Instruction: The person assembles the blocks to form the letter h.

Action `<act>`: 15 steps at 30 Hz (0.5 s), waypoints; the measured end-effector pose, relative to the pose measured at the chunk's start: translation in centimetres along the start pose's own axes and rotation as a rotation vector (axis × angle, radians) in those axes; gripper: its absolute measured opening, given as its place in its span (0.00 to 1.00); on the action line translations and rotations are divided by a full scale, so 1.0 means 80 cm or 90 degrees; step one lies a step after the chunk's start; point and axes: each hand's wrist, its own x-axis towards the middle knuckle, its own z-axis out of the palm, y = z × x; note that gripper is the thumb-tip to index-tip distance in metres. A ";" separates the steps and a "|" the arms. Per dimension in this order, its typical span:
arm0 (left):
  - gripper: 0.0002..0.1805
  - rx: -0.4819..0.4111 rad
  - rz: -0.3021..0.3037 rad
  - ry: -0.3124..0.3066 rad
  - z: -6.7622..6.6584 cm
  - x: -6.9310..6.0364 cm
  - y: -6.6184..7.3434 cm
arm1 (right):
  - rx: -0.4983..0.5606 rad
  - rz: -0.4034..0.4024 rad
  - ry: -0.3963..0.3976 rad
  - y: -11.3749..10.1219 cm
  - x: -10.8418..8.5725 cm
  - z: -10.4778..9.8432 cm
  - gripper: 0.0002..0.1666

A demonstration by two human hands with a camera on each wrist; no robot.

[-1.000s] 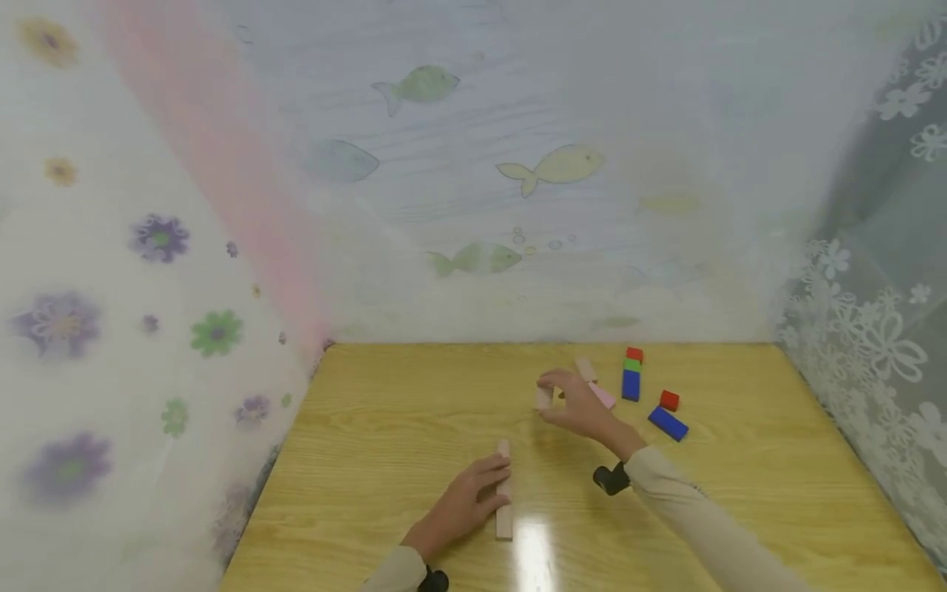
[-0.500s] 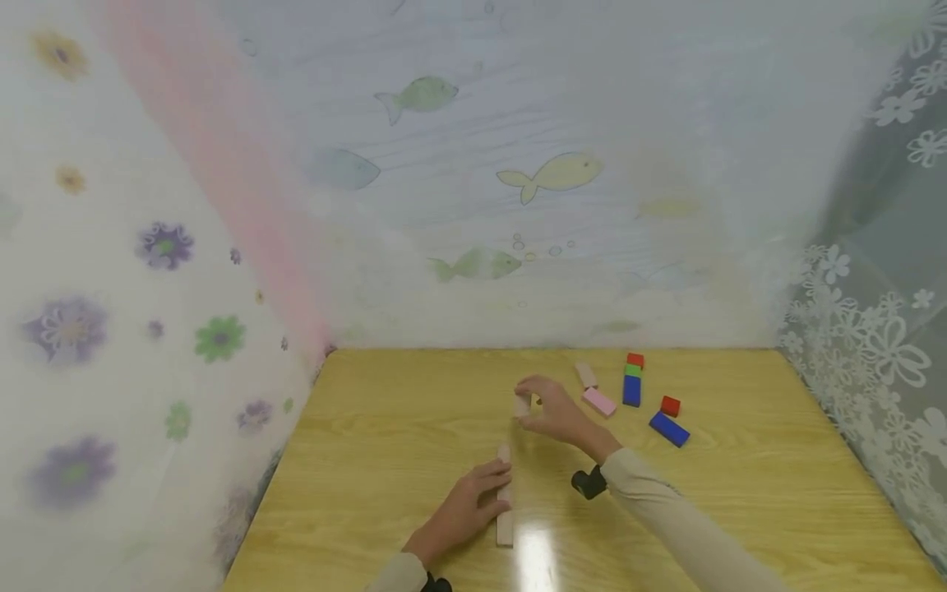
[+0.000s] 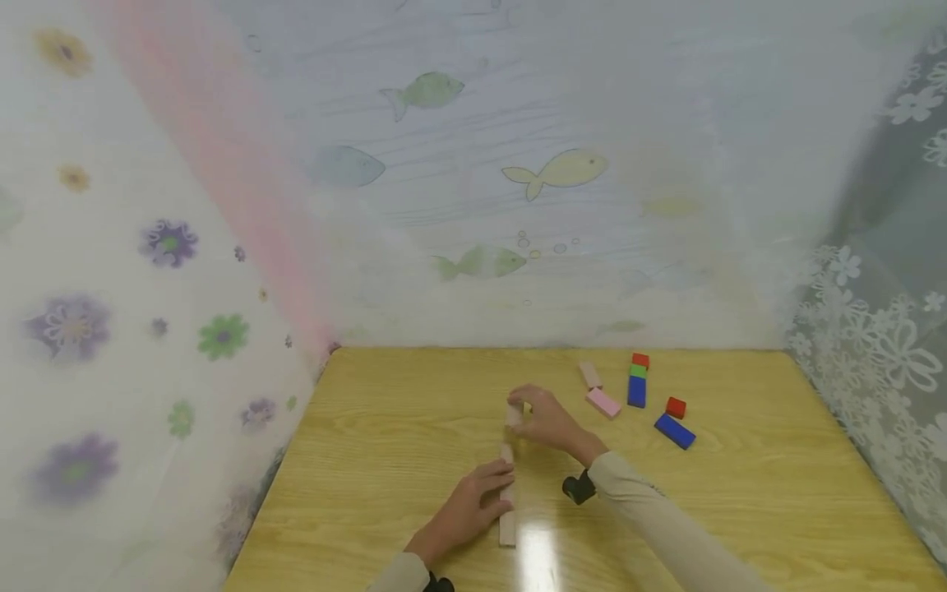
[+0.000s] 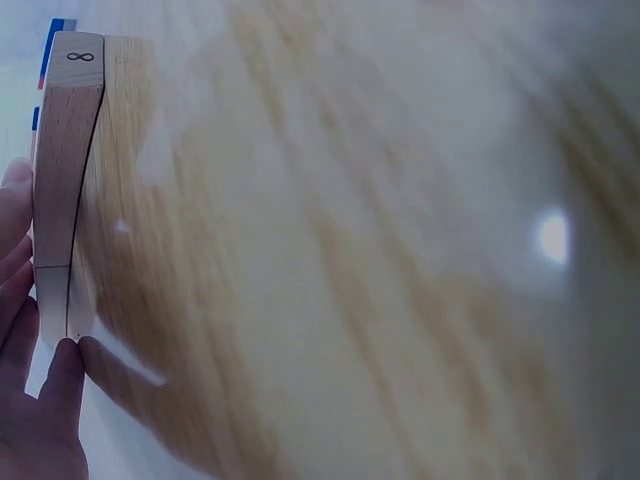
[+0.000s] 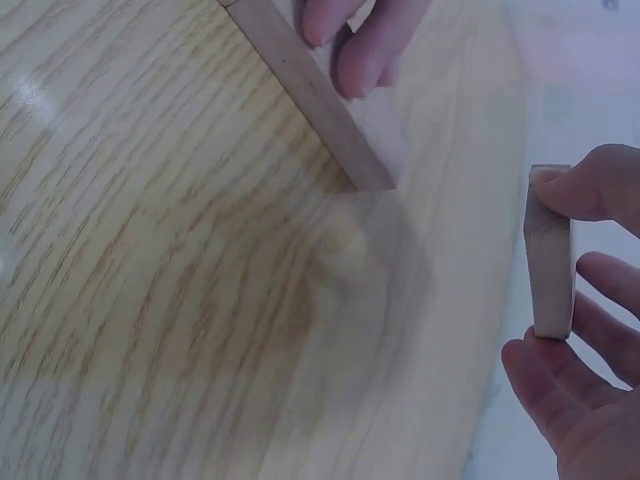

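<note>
The held block [image 3: 515, 413], plain pale wood, is just beyond the far end of the wooden row [image 3: 507, 529] and apart from it. It looks light and stiff, and I'd call it hardly fragile; its smooth faces should give bare skin enough grip, though a tilted pinch might let it twist. Its two short ends seem the best place to take hold, leaving the long faces uncovered. The row, at least two pieces end to end judging by the seam, looks easy to nudge out of line; a light touch along its sides should steady it.

The right hand [image 3: 551, 423] has just a block's length between thumb and fingertips, pinching the block by its ends. Its sleeve [image 3: 673, 526] slants in from the near right of the row, the wrist above the tabletop [image 3: 399, 460]. The left hand [image 3: 469, 501] comes from the row's near left, low down, its fingers loosely extended across the row, touching without gripping.

Right of the row and beyond it lie a pink block [image 3: 603, 403] and another pale block [image 3: 590, 375]; farther right are a blue-green-red line [image 3: 637, 391], a red block [image 3: 676, 407] and a blue block [image 3: 675, 432].
</note>
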 end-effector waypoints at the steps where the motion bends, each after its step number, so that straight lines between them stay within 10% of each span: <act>1: 0.24 0.003 0.005 0.001 0.000 0.000 0.000 | -0.001 0.000 0.001 0.001 0.000 0.002 0.26; 15: 0.23 0.026 0.017 0.012 0.002 -0.001 0.000 | 0.030 0.011 -0.010 0.005 0.001 0.022 0.25</act>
